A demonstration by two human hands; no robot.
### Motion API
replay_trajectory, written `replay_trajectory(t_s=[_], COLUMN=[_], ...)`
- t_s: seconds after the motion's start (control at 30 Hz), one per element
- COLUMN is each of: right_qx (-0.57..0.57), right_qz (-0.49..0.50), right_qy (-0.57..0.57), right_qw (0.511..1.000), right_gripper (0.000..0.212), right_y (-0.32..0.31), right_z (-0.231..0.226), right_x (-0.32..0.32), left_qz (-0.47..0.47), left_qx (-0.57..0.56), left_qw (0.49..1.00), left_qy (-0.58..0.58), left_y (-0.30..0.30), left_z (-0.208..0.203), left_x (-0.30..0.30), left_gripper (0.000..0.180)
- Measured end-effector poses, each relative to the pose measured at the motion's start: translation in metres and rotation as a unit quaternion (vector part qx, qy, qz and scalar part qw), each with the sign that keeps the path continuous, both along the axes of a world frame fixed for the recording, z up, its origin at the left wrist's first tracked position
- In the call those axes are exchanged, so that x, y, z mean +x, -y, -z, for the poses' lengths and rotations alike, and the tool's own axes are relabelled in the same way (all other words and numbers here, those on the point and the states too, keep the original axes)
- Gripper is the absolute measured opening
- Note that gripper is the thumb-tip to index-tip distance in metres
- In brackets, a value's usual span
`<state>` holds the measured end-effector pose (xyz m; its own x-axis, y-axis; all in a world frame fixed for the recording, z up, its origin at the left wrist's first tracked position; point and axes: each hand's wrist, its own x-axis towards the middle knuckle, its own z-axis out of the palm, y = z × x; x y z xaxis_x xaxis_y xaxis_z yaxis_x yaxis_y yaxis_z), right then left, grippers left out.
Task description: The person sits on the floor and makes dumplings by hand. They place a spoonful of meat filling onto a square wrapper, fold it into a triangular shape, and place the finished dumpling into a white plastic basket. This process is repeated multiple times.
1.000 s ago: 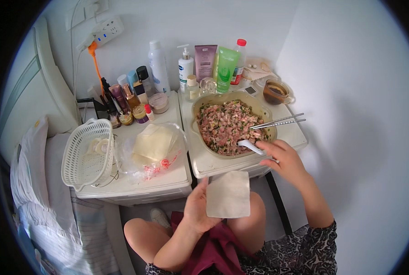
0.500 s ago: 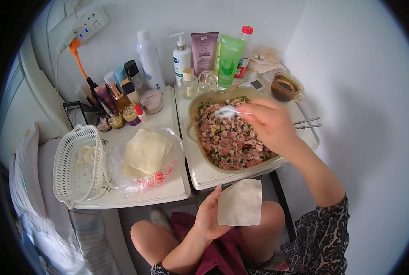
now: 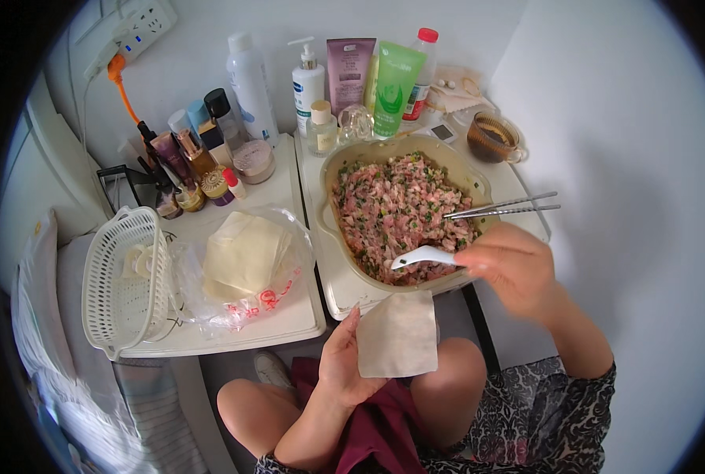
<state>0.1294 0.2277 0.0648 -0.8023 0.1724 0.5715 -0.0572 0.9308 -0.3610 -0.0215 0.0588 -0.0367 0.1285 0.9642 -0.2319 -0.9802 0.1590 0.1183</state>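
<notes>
The two hands are held well apart. A white spoon (image 3: 427, 255) is gripped by its handle in the right hand (image 3: 514, 265); its long axis is laid roughly sideways, and its scoop is pointed left, away from that hand, over the near part of the meat mixture (image 3: 400, 209). Whether the mixture is touched by it cannot be told. A pale square wrapper (image 3: 398, 336) is held in the left hand (image 3: 348, 367), its flat face turned up, the thumb set along its left edge. Beyond both hands, the mixture is contained in a beige bowl (image 3: 331, 189). Metal chopsticks (image 3: 518, 208) are propped in it beyond the right hand, their handles pointed right. Left of the left hand, stacked wrappers (image 3: 246, 253) are placed on a plastic bag (image 3: 270, 304).
</notes>
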Motion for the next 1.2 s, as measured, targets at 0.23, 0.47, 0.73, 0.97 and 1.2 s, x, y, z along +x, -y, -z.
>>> replay_trajectory(t_s=[0.23, 0.47, 0.73, 0.97, 1.2], right_qx=[0.021, -0.008, 0.254, 0.056, -0.008], right_qz=[-0.059, 0.075, -0.080, 0.082, 0.034], right_qy=[-0.043, -0.030, -0.029, -0.053, -0.033], right_qw=[0.997, 0.997, 0.964, 0.994, 0.999], right_gripper=[0.021, 0.017, 0.024, 0.018, 0.022], right_y=[-0.016, -0.009, -0.006, 0.014, -0.015], right_z=[0.012, 0.003, 0.013, 0.001, 0.021], right_x=[-0.030, 0.007, -0.018, -0.001, -0.010], left_qz=[0.010, -0.004, 0.011, 0.002, 0.006], left_qx=[0.005, 0.006, 0.018, 0.010, 0.008], left_qw=[1.000, 1.000, 0.999, 1.000, 1.000], left_qy=[0.003, -0.001, 0.029, 0.005, 0.002], left_y=[-0.005, -0.003, -0.002, 0.000, -0.002], left_z=[-0.002, 0.004, 0.004, 0.006, 0.003], left_x=[0.003, 0.000, 0.002, 0.000, 0.002], left_gripper=[0.065, 0.063, 0.058, 0.060, 0.059])
